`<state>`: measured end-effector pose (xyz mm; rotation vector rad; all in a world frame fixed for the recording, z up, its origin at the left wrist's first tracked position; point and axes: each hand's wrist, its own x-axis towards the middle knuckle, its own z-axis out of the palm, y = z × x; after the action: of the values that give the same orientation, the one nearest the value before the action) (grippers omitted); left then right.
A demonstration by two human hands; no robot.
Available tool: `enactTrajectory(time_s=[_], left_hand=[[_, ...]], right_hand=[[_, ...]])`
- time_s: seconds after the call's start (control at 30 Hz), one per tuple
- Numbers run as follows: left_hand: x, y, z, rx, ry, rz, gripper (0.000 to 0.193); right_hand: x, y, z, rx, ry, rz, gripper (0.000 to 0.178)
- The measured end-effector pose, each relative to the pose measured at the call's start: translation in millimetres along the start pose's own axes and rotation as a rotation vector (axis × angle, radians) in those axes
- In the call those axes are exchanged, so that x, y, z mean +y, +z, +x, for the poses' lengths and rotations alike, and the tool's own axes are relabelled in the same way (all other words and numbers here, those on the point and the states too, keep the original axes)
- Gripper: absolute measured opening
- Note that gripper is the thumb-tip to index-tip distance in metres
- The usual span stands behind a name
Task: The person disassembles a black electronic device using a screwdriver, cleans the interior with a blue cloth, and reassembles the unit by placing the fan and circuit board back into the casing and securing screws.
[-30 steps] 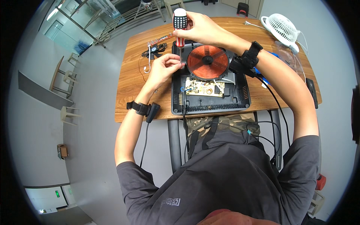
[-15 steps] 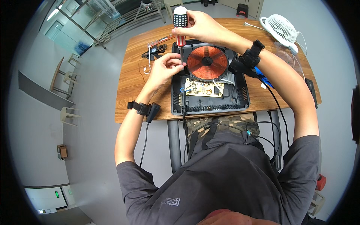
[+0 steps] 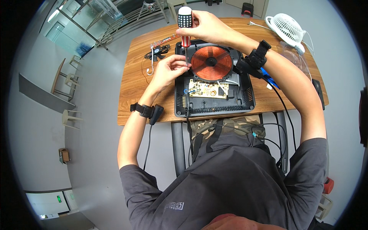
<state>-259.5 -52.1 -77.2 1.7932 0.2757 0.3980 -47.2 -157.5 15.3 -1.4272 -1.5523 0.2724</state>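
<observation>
My right hand [image 3: 205,26] grips a red-and-white screwdriver [image 3: 185,41] with a black, dotted collar and a white cap. Its shaft points down at the left edge of a round copper coil [image 3: 222,61]. Beside the lower shaft, the fingers of my left hand [image 3: 171,69] are pinched together; whatever sits between the fingertips is too small to make out. The coil lies in an open black appliance housing [image 3: 214,110], an induction cooker base by its look. Nearer to me in the housing is a pale circuit board [image 3: 208,89] with wires. The screwdriver's tip is hidden by my left fingers.
Left of the housing lie a small black fan [image 3: 159,53], a white cable [image 3: 150,69] and a red strip [image 3: 165,41]. A white desk fan [image 3: 286,30] stands at the table's far right. Black cables from my wrist straps hang around the wooden table [image 3: 134,96].
The housing and the screwdriver have shifted very slightly. Both hands keep the same hold and nearly the same place.
</observation>
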Motion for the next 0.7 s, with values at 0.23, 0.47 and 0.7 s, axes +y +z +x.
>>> enactTrajectory(time_s=[0.23, 0.47, 0.7], left_hand=[[0, -4, -1, -0.052, 0.152, 0.555, 0.043], [5, 12, 1, -0.155, 0.299, 0.851, 0.058], [11, 24, 13, -0.110, 0.164, 1.032, 0.062]], right_hand=[[4, -1, 0, 0.024, -0.020, -0.011, 0.051], [-12, -10, -8, -0.001, 0.069, -0.018, 0.043], [-21, -16, -18, 0.011, 0.050, 0.355, 0.024]])
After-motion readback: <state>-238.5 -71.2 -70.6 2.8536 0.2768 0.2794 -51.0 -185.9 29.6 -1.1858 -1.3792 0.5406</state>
